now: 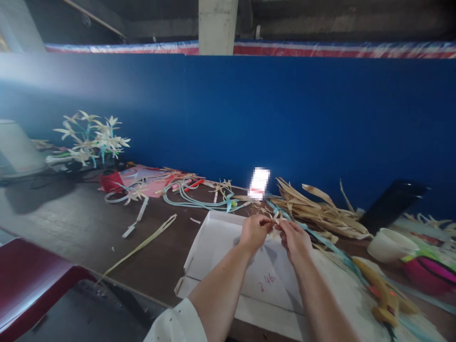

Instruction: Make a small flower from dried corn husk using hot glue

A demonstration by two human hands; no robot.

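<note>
Both my hands meet above the far edge of a flat white cardboard box (217, 242). My left hand (254, 232) is closed in a pinch on a small pale straw piece (275, 219). My right hand (295, 237) is closed too and pinches the same piece from the other side. A light blue ribbon (320, 237) runs from between my fingers to the right across the table. A pile of dried straw leaves (320, 209) lies just behind my hands.
A dark wooden table (71, 223) stands against a blue wall. Straw flowers (96, 137) stand at the far left near pink paper (149, 183) and teal cords (192, 199). A white bowl (390, 244), a pink bowl (429, 273) and a yellow glue gun (383, 297) sit at the right.
</note>
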